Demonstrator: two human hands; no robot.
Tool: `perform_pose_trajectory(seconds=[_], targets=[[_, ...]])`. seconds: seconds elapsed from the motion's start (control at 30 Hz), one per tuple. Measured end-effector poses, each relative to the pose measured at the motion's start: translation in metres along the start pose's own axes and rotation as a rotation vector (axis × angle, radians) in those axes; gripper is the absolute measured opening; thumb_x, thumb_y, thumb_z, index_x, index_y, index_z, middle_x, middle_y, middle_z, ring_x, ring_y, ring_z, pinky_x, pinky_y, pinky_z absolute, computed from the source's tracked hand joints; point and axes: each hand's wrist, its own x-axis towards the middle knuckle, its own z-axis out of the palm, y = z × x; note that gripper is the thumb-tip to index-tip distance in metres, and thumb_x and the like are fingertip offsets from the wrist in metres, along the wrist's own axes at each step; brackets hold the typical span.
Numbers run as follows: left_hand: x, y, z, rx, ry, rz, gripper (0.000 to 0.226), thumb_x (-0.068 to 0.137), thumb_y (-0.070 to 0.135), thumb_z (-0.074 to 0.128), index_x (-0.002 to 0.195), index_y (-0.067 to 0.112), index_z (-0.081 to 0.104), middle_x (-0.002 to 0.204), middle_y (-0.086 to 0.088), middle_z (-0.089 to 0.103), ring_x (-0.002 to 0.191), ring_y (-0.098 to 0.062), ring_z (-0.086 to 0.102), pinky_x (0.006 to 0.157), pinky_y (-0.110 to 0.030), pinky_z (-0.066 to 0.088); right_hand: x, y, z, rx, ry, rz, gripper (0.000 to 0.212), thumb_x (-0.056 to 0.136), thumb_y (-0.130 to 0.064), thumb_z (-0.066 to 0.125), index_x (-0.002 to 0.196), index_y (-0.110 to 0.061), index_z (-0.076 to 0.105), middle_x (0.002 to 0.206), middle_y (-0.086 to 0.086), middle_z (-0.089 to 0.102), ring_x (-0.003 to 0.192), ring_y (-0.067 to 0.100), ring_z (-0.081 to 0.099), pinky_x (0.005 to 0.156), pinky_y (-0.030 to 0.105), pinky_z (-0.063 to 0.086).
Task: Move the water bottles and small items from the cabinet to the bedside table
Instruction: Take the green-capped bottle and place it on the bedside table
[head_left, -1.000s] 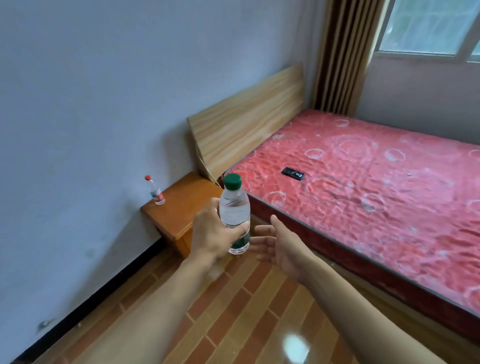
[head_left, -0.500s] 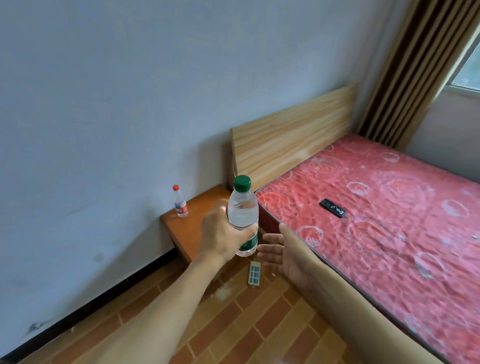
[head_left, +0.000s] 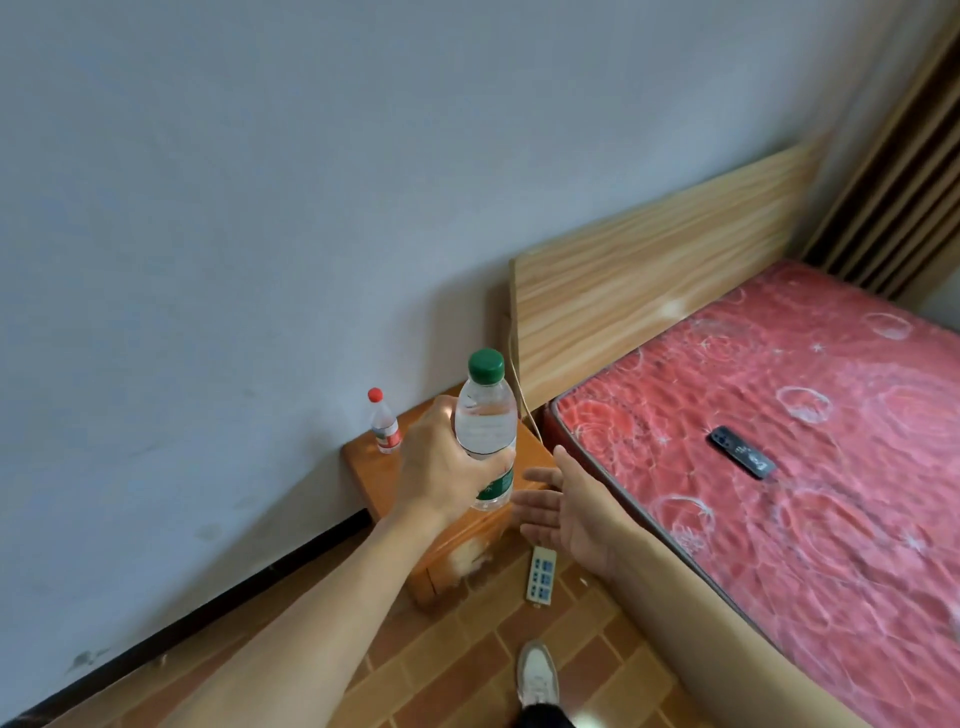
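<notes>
My left hand (head_left: 441, 467) grips a clear water bottle with a green cap and green label (head_left: 486, 415), held upright in the air above the orange wooden bedside table (head_left: 363, 462). A smaller bottle with a red cap (head_left: 383, 423) stands at the back left corner of that table, against the wall. My right hand (head_left: 571, 506) hovers just right of the held bottle, palm up and fingers spread, holding nothing. The cabinet is out of view.
A bed with a red patterned mattress (head_left: 779, 441) and a wooden headboard (head_left: 649, 291) fills the right side; a black remote (head_left: 743, 458) lies on it. A white power strip (head_left: 541, 574) lies on the brick-pattern floor beside the table. My shoe (head_left: 537, 675) shows below.
I have come closer to the bedside table, which now sits right under the held bottle. Both hands keep the same pose. The power strip and my shoe have come into view.
</notes>
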Motion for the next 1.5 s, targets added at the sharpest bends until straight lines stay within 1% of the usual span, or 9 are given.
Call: perform_pose_trajectory(seconds=[0.1, 0.23, 0.43, 0.6, 0.67, 0.83, 1.03, 1.3, 1.5], targets=[[0.039, -0.003, 0.015, 0.049, 0.018, -0.031, 0.058, 0.068, 0.053, 0.085, 0.112, 0.032, 0.053, 0.100, 0.015, 0.062, 0.085, -0.003, 0.062, 0.058, -0.001, 0.044, 0.041, -0.028, -0.003, -0.014, -0.036, 0.029, 0.056, 0.099, -0.058, 0.034, 0.117, -0.013, 0.061, 0.115, 0.018, 0.068, 0.108, 0.031, 0.065, 0.095, 0.044, 0.054], [0.087, -0.004, 0.036, 0.090, 0.034, -0.077, 0.058, 0.068, 0.053, 0.085, 0.111, 0.033, 0.053, 0.096, 0.017, 0.060, 0.083, -0.003, 0.063, 0.058, -0.003, 0.047, 0.091, -0.062, -0.007, -0.026, -0.076, 0.048, 0.054, 0.099, -0.057, 0.034, 0.117, -0.013, 0.060, 0.113, 0.017, 0.068, 0.106, 0.030, 0.066, 0.082, 0.041, 0.054], [0.140, -0.022, 0.054, 0.091, 0.067, -0.138, 0.060, 0.068, 0.052, 0.085, 0.115, 0.030, 0.054, 0.100, 0.014, 0.063, 0.088, -0.007, 0.067, 0.058, -0.005, 0.049, 0.151, -0.098, -0.003, -0.085, -0.088, 0.088, 0.053, 0.099, -0.057, 0.034, 0.119, -0.016, 0.060, 0.112, 0.015, 0.068, 0.105, 0.029, 0.066, 0.091, 0.044, 0.054], [0.177, -0.053, 0.062, 0.084, 0.076, -0.168, 0.061, 0.068, 0.053, 0.085, 0.114, 0.026, 0.055, 0.099, 0.012, 0.064, 0.085, -0.007, 0.068, 0.057, -0.006, 0.049, 0.197, -0.112, 0.009, -0.105, -0.099, 0.152, 0.055, 0.100, -0.058, 0.031, 0.121, -0.016, 0.059, 0.115, 0.014, 0.067, 0.108, 0.028, 0.065, 0.097, 0.047, 0.051], [0.190, -0.067, 0.064, 0.077, 0.072, -0.179, 0.060, 0.067, 0.053, 0.085, 0.112, 0.026, 0.055, 0.097, 0.011, 0.065, 0.083, -0.007, 0.068, 0.057, -0.007, 0.050, 0.215, -0.114, 0.016, -0.094, -0.105, 0.173, 0.056, 0.100, -0.058, 0.030, 0.122, -0.015, 0.059, 0.117, 0.015, 0.067, 0.109, 0.029, 0.064, 0.099, 0.048, 0.050], [0.213, -0.103, 0.069, 0.043, 0.050, -0.173, 0.055, 0.068, 0.049, 0.086, 0.105, 0.034, 0.049, 0.090, 0.016, 0.060, 0.076, 0.005, 0.062, 0.055, -0.002, 0.046, 0.254, -0.110, 0.031, -0.036, -0.079, 0.233, 0.059, 0.098, -0.060, 0.031, 0.124, -0.015, 0.058, 0.119, 0.016, 0.066, 0.111, 0.030, 0.064, 0.098, 0.047, 0.050], [0.234, -0.156, 0.083, -0.007, 0.046, -0.183, 0.059, 0.069, 0.053, 0.084, 0.116, 0.031, 0.055, 0.097, 0.019, 0.059, 0.083, 0.002, 0.063, 0.064, -0.006, 0.051, 0.306, -0.100, 0.050, -0.043, -0.039, 0.271, 0.059, 0.098, -0.061, 0.031, 0.125, -0.016, 0.057, 0.124, 0.018, 0.063, 0.114, 0.031, 0.062, 0.100, 0.049, 0.048], [0.254, -0.232, 0.122, -0.036, 0.042, -0.219, 0.062, 0.068, 0.056, 0.082, 0.117, 0.030, 0.054, 0.102, 0.014, 0.063, 0.090, -0.005, 0.065, 0.071, -0.018, 0.058, 0.382, -0.072, 0.060, -0.018, -0.007, 0.303, 0.058, 0.098, -0.062, 0.031, 0.124, -0.017, 0.057, 0.123, 0.017, 0.064, 0.113, 0.032, 0.062, 0.101, 0.051, 0.047], [0.265, -0.285, 0.153, -0.045, 0.071, -0.264, 0.062, 0.070, 0.052, 0.083, 0.119, 0.025, 0.057, 0.102, 0.012, 0.064, 0.088, -0.004, 0.065, 0.070, -0.004, 0.050, 0.428, -0.051, 0.056, -0.066, 0.000, 0.277, 0.060, 0.098, -0.063, 0.029, 0.125, -0.018, 0.058, 0.124, 0.014, 0.063, 0.116, 0.029, 0.060, 0.103, 0.050, 0.046]])
